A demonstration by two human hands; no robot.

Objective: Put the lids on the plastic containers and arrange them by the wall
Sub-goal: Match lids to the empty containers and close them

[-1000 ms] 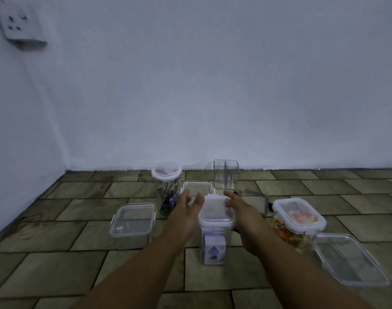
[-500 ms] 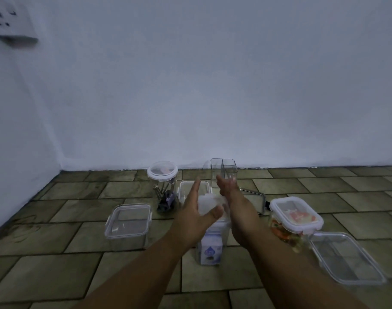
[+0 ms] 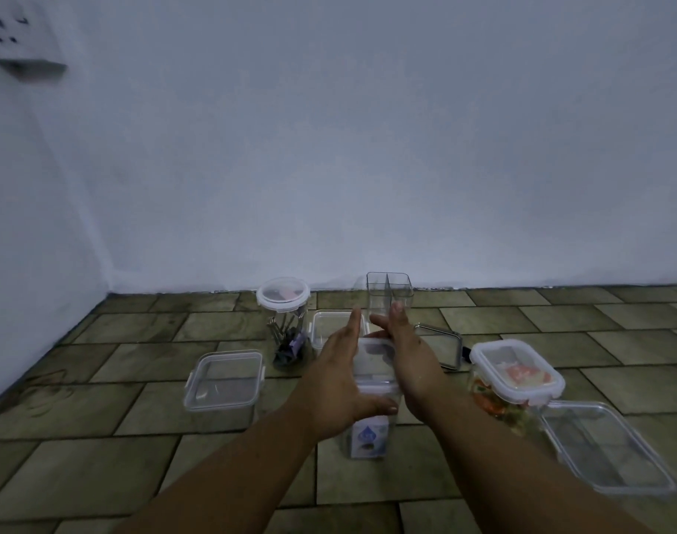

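A tall clear container [image 3: 369, 437] with a white carton inside stands on the tiled floor in front of me, its white lid [image 3: 375, 364] on top. My left hand [image 3: 339, 373] lies flat against the lid's left side, fingers straight, thumb under the rim. My right hand [image 3: 408, 358] lies flat against its right side, fingers straight. The lid shows between the two palms.
A lidded square container [image 3: 225, 383] sits left. A round lidded jar [image 3: 285, 321] with utensils, a flat container [image 3: 335, 325] and an open divided holder [image 3: 389, 292] stand by the wall. A dark-rimmed lid [image 3: 443, 343], a lidded food box [image 3: 516, 375] and a clear lid [image 3: 606, 445] are right.
Both hands closed in from the lid's edges and now flank it with straight fingers. The view shifted slightly; the container has not moved.
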